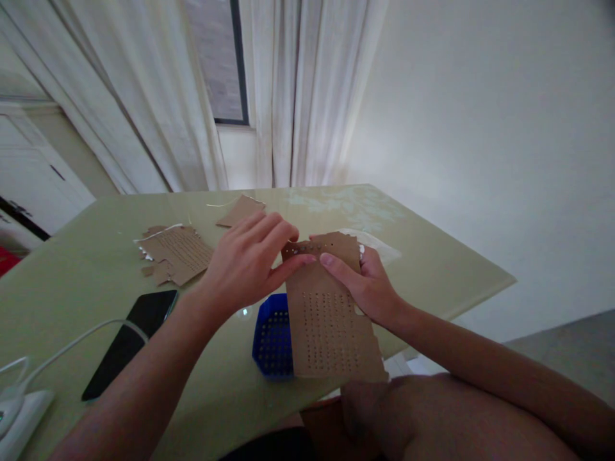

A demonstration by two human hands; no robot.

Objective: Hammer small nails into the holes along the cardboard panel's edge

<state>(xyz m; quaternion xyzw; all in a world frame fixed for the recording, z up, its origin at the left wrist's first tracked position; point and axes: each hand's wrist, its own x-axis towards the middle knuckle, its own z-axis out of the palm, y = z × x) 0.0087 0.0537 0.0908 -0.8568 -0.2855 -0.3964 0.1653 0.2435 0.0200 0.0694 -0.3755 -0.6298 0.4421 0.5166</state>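
**Perforated cardboard sheet held up in both hands above the table edge**

A brown cardboard sheet [331,320] is held upright-ish, tilted back, between the two hands over the near edge of the table [86,269]. It is seen to be a tall rectangle with ragged, torn edges; its lower half is punched with a regular grid of small round holes, and a further row of holes runs along the top strip, which is bent forward (the fold lies just under that row). The sheet's lower corner hangs past the table edge, toward 6 o'clock.

The sheet is gripped at its right edge by the right hand [369,288], the thumb laid across the front face and the remaining fingers curled behind it. The top strip is pinched at its left corner by the left hand [243,262], whose fingers are pressed together and slightly bent over the upper edge.

A blue perforated basket [271,336] is partly covered by the sheet, at 9 o'clock of its lower half. At 10 o'clock of the left hand, torn cardboard pieces [175,253] are spread on the table, with a smaller scrap [240,210] lying at 12 o'clock. A black phone [132,339] is placed at 8 o'clock, crossed by a white cable [72,342].
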